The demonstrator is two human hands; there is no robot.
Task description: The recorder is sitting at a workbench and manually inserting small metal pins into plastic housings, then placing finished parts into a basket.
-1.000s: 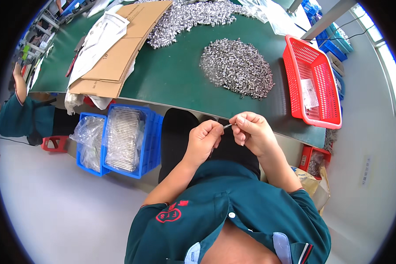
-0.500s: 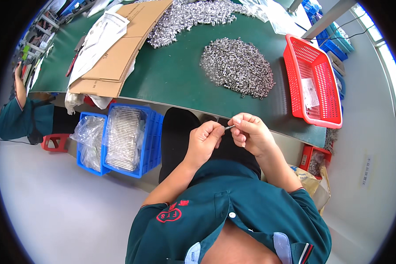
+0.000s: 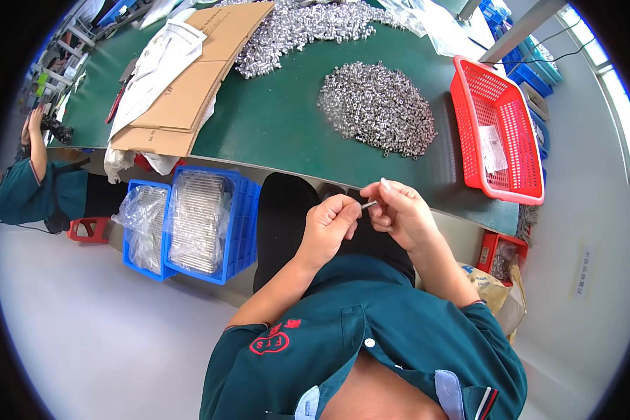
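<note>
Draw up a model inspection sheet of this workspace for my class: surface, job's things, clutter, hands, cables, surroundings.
Surface: green tabletop, bearing two heaps of silver metal parts.
Job's things: slim metallic piece, partly hidden.
Clutter: flat brown cardboard sheets, partly under white papers; red perforated plastic basket with a paper slip.
Hands: left hand grips the piece; right hand at its end, contact unclear.
Cables: thin black cable, upper right.
Surroundings: blue plastic crates holding silver rod-like pieces; co-worker, left.

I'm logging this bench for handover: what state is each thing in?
Left hand: closed on metal rod
Right hand: half-curled at rod's tip, contact unclear
Metal rod: partly exposed
Both parts piles: loose, heaped
Red basket: open, paper inside
Larger blue crate: open, loaded
Cardboard: flat, partly covered by papers
</note>
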